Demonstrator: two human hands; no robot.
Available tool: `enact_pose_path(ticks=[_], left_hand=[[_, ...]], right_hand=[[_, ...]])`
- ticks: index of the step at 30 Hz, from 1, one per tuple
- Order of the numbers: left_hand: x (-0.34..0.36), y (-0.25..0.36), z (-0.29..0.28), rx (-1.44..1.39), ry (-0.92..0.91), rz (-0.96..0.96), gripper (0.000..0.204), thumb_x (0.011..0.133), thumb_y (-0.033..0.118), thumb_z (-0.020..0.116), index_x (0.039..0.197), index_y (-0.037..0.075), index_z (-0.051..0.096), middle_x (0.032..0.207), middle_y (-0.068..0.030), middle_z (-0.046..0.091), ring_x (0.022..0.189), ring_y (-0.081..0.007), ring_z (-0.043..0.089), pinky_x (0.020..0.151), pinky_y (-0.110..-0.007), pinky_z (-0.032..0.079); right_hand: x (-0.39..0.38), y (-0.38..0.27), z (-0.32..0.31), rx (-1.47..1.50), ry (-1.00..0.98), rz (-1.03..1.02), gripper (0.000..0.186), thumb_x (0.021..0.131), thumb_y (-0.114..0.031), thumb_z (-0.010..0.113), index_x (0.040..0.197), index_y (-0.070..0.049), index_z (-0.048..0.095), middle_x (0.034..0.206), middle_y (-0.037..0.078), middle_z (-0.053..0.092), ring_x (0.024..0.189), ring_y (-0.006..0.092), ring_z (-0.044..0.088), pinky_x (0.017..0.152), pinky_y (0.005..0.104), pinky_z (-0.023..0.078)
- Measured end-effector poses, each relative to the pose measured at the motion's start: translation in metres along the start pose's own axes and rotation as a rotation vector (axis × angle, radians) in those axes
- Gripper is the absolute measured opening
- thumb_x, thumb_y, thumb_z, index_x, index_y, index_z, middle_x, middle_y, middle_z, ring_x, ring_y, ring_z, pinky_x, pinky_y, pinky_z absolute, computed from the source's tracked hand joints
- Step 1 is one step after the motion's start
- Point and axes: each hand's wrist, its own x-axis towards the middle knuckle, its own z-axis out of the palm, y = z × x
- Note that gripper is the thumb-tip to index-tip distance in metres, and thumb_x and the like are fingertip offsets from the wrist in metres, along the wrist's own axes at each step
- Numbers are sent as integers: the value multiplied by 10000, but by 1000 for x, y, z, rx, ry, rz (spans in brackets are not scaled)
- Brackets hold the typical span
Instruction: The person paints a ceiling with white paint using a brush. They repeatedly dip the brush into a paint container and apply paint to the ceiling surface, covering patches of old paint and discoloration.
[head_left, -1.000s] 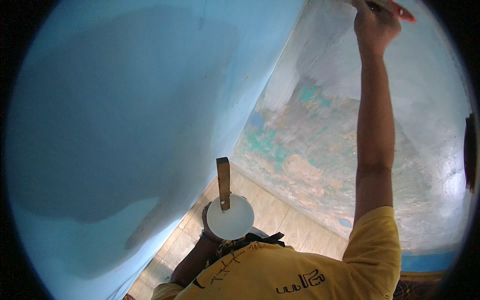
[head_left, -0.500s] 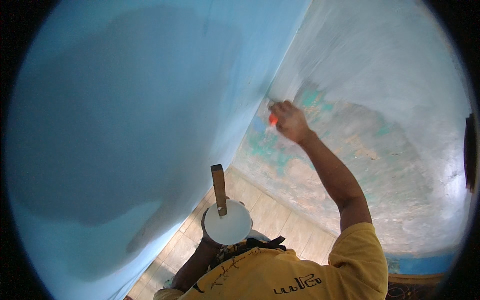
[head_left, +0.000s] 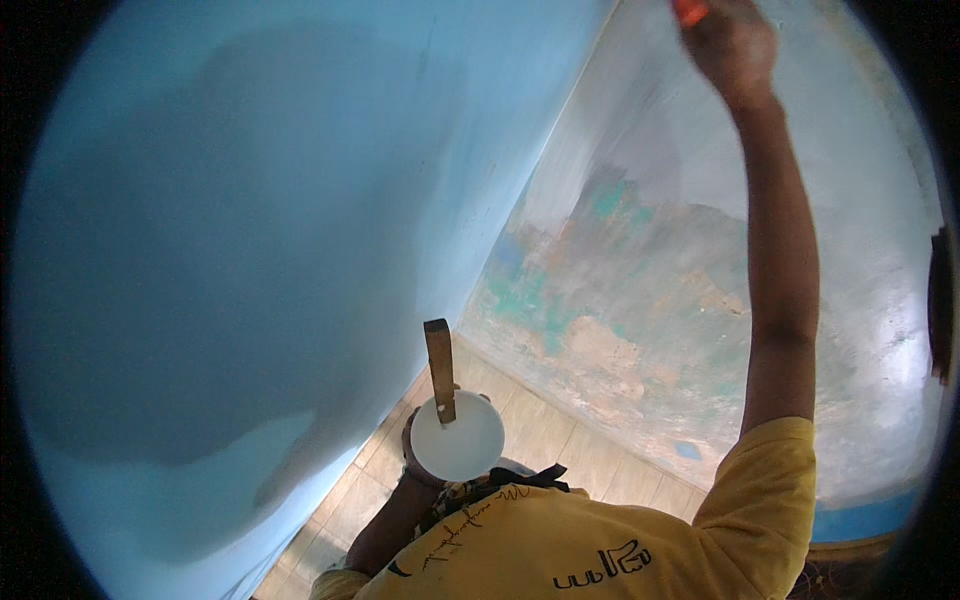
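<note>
My left hand (head_left: 411,452) is wrapped round a white round bowl (head_left: 472,445), held low in front of my body. Most of its fingers are hidden beneath and behind it. A flat brown wooden stick (head_left: 440,370) stands tilted in the bowl, its lower end on or in the white inside. High up by the patchy wall (head_left: 640,270), my right hand (head_left: 735,50) is closed around a red-orange handle (head_left: 690,12). The top edge of the picture cuts off the rest of that tool, so its kind is not shown.
A blue wall (head_left: 250,250) on the left, with a large shadow on it, meets the patchy wall in a corner. That second wall is whitish grey with green and tan patches. Light tiles (head_left: 530,410) cover the floor. A dark object (head_left: 940,305) sits at the far right.
My right hand has swept up and to the right along the patchy wall, carrying the red-orange handle to the top edge. My left hand and the bowl have barely moved.
</note>
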Motion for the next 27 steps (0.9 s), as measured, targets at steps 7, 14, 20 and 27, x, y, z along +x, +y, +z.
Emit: enact_pose_path(ticks=[7,14,20,27], left_hand=[[7,-12,22,-74,-116,-18,615,959,431,686,1484,195,471,1518,-256,395,1422,-495,366,1003,-725,489],[2,-9,10,-85,-57,-18,661,896,415,768,1449,176,497,1475,-224,416,1376,-465,415,999,-731,510],[-11,-14,17,-124,110,27,665,877,380,795,1438,170,506,1449,-227,435,1391,-465,411,1005,-738,509],[2,-11,25,-31,-13,21,727,874,365,802,1473,141,457,1464,-241,426,1414,-480,400,1006,-734,513]], right_hand=[[-212,-194,86,338,-313,-215,231,805,-241,680,1013,-139,665,1059,90,612,1004,282,606,842,426,519],[-334,-330,140,599,-586,-86,191,782,-219,658,961,-152,660,937,74,574,931,279,602,784,432,529],[-320,-313,138,683,-480,259,323,730,-78,698,1052,-81,675,998,128,643,895,335,632,754,431,561],[-239,-196,97,595,141,542,232,807,30,809,983,-54,684,988,110,737,869,257,732,749,331,591]])
